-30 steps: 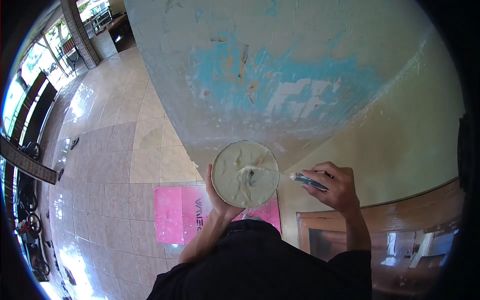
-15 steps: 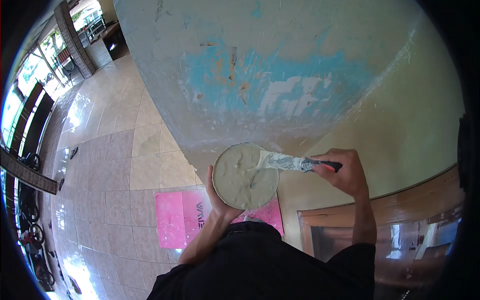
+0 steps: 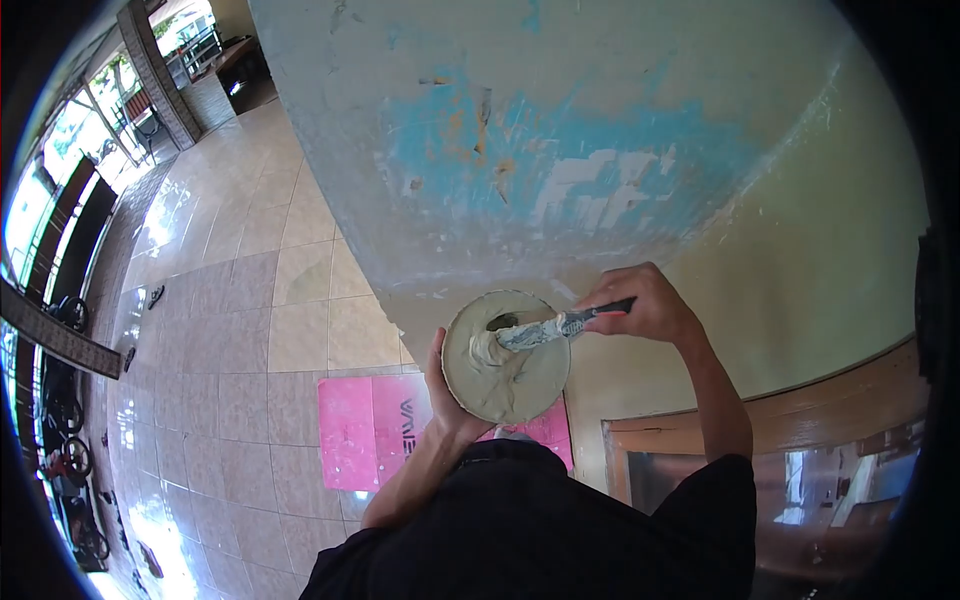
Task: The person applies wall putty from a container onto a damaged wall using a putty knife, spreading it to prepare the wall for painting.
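Note:
My left hand (image 3: 452, 405) is wrapped round the left side of a round tub (image 3: 447, 345), holding it in front of my body. Pale, creamy wall putty (image 3: 500, 395) fills the tub, with a hollow and a raised lump near its middle. My right hand (image 3: 640, 305) grips the black and red handle of a putty knife (image 3: 545, 331). The knife's blade is smeared with putty and its tip sits down in the lump. Ahead stands a wall (image 3: 450, 215) with a scraped turquoise patch (image 3: 440, 135) and white putty strokes (image 3: 590, 185) on it.
Below the tub lies a pink cardboard sheet (image 3: 345, 430) on the tiled floor (image 3: 230, 340). A wooden-framed window (image 3: 690, 435) is at the lower right. Motorbikes (image 3: 75, 450) stand at the far left, beyond a post (image 3: 60, 335).
The putty knife has moved left and dug deeper into the putty, leaving a hollow and pushing up a lump. My right hand has come closer to the tub.

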The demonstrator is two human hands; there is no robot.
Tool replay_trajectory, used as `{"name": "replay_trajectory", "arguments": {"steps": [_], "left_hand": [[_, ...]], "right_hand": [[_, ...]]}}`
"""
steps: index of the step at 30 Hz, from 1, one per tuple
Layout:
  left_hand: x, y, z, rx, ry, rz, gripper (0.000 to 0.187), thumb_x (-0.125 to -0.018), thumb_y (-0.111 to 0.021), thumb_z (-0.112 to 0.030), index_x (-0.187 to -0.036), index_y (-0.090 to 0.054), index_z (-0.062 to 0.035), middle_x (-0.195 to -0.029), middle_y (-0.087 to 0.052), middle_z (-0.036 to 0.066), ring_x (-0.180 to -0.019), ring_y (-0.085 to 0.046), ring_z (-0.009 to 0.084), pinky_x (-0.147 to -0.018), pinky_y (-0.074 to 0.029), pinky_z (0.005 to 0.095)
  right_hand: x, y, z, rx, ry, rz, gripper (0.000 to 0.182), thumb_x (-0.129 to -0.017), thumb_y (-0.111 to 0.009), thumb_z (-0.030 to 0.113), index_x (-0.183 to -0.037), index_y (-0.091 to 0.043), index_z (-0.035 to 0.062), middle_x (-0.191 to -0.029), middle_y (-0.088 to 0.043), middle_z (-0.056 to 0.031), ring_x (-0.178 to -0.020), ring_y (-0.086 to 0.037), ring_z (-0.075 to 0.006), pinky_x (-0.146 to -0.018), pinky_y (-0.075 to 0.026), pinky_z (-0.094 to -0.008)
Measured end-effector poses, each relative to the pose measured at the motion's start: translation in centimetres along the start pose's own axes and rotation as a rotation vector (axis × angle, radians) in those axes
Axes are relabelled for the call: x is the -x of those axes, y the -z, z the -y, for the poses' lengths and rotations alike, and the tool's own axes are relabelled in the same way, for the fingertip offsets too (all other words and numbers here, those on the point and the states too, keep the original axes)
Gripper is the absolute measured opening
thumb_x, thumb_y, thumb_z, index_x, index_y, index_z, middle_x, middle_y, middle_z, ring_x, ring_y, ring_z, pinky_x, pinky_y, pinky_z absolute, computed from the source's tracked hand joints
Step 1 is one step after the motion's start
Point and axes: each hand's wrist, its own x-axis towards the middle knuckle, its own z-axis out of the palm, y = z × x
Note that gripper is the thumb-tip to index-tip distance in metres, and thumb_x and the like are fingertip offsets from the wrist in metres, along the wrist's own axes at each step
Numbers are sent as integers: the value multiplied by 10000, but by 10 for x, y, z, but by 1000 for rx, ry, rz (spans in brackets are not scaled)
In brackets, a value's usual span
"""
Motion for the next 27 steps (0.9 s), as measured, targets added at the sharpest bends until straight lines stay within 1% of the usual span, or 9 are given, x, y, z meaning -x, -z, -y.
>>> {"name": "replay_trajectory", "arguments": {"steps": [2,3,5,8,13,15,19,21,27], "left_hand": [[1,0,-3,13,-26,-3,739,-877,-372,-648,-1377,-422,-107,-1353,-476,111,-1228,-459,319,-1014,-376,511],[1,1,-5,22,-44,-3,740,-869,-382,-655,-1372,-431,-115,-1341,-484,103,-1220,-464,312,-1006,-381,508],[1,3,-7,67,-61,13,728,-875,-382,-651,-1376,-426,-125,-1344,-479,106,-1220,-461,315,-1008,-380,510],[-1,10,-11,125,-92,40,716,-878,-383,-649,-1376,-427,-137,-1353,-471,106,-1220,-456,321,-1007,-378,517],[-6,7,-12,111,-142,17,716,-870,-387,-658,-1364,-444,-142,-1355,-470,103,-1219,-453,323,-1006,-373,528],[-4,4,-13,122,-103,21,720,-867,-387,-663,-1365,-442,-146,-1356,-469,101,-1220,-453,323,-1013,-367,530],[-11,7,-11,102,-98,49,723,-866,-390,-664,-1368,-436,-147,-1363,-463,102,-1226,-449,325,-1023,-359,528],[-12,5,-12,138,-104,67,730,-861,-396,-666,-1375,-425,-147,-1368,-457,103,-1240,-440,326,-1033,-350,530],[-14,6,-12,65,-115,5,725,-852,-398,-660,-1363,-439,-147,-1333,-485,89,-1222,-460,306,-1027,-355,507]], "right_hand": [[10,0,24,307,213,-142,264,-657,-807,143,-915,-753,128,-764,-644,-16,-640,-622,-146,-565,-480,-268],[15,2,34,308,218,-133,264,-657,-807,143,-915,-753,128,-764,-644,-16,-640,-622,-146,-565,-480,-268],[26,3,48,598,441,-292,264,-642,-814,179,-898,-749,180,-775,-624,29,-628,-618,-137,-507,-474,-274],[35,-7,62,703,501,-393,256,-641,-814,201,-886,-742,204,-779,-613,50,-621,-606,-98,-500,-470,-265],[43,-20,56,794,488,-415,247,-643,-814,175,-874,-731,208,-784,-607,51,-616,-594,-102,-499,-458,-256],[47,-23,54,825,490,-465,265,-645,-816,179,-895,-729,192,-788,-608,44,-626,-597,-107,-511,-459,-248],[52,-24,45,657,391,-477,286,-658,-815,152,-927,-722,127,-808,-626,2,-627,-603,-120,-535,-474,-253],[56,-29,47,357,141,-620,288,-682,-794,103,-951,-706,52,-813,-644,-55,-640,-617,-133,-567,-492,-258],[67,-33,36,87,-8,-589,293,-717,-754,67,-996,-681,12,-798,-659,-91,-670,-637,-169,-615,-513,-275]]}}
